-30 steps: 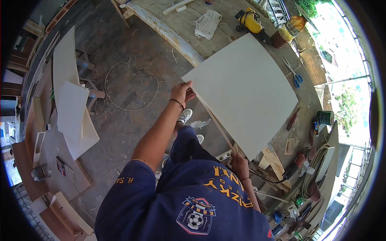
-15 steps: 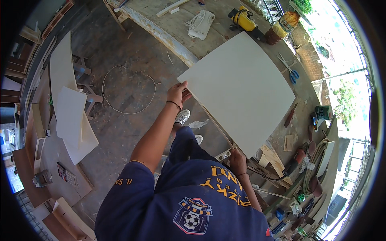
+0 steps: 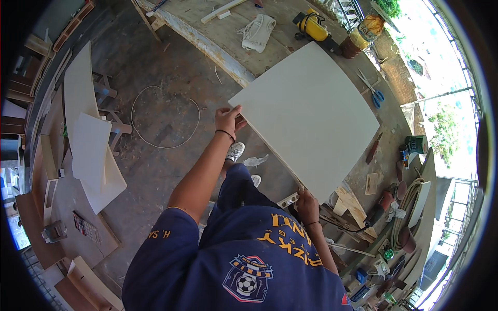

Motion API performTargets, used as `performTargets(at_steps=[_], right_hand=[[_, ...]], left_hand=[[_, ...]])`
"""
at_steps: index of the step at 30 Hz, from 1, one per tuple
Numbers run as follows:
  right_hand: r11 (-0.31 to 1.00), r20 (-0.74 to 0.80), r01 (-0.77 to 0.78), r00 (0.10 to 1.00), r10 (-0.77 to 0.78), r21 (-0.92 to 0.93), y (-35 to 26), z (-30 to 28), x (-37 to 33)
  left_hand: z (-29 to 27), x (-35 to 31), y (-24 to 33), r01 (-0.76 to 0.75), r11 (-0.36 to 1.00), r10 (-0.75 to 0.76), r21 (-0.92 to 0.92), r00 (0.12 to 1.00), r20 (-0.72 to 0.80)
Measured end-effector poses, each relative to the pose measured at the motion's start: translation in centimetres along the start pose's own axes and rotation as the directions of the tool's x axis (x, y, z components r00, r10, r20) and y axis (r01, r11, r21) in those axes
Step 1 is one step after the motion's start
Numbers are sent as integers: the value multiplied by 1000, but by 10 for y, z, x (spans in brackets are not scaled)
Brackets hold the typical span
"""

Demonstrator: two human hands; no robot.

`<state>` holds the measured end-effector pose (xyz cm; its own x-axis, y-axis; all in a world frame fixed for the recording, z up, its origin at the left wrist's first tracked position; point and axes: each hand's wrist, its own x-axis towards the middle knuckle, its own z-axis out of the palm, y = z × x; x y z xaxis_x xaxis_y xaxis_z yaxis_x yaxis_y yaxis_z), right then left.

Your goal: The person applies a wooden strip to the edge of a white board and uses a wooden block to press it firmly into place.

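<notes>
Now — white board (image 3: 311, 119) edge btwn fingers (image 3: 231, 111) — both hands.

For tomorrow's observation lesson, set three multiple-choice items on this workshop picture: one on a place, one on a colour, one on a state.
1. Where do the scissors lie?
A. on the workbench beyond the board
B. on the floor
C. in a hand

2. What colour is the power tool at the bench's far end?
A. red
B. yellow
C. white

3. How is the board held?
A. lying flat, untouched
B. by one hand only
C. by both hands at its near edge

Answers: 1 A, the scissors rest on the bench to the right of the board. 2 B, its body is yellow. 3 C, the left hand and right hand each grip the near edge.
</notes>
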<state>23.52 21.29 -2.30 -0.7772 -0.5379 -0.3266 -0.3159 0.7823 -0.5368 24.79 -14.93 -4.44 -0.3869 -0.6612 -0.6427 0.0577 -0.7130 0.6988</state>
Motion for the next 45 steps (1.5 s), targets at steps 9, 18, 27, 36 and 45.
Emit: performTargets(at_steps=[9, 18, 27, 36, 45], right_hand=[[995, -34, -20, 999, 24, 102, -14, -3, -4], [999, -80, 4, 997, -1, 34, -9, 1, -2], [999, -102, -20, 995, 23, 32, -10, -2, -2], [998, -113, -7, 993, 14, 58, -10, -1, -4], [998, -137, -20, 990, 28, 58, -13, 2, -8]], left_hand=[[13, -9, -19, -271, 956, 280, 113, 957, -74], [18, -15, -33, -299, 929, 311, 218, 950, -23], [5, -31, -59, -634, 602, 614, 485, 756, 226], [-7, -47, -27, -886, -422, 167, 190, 129, 977], [-2, -38, -16, -907, -419, 64, 45, 20, 998]])
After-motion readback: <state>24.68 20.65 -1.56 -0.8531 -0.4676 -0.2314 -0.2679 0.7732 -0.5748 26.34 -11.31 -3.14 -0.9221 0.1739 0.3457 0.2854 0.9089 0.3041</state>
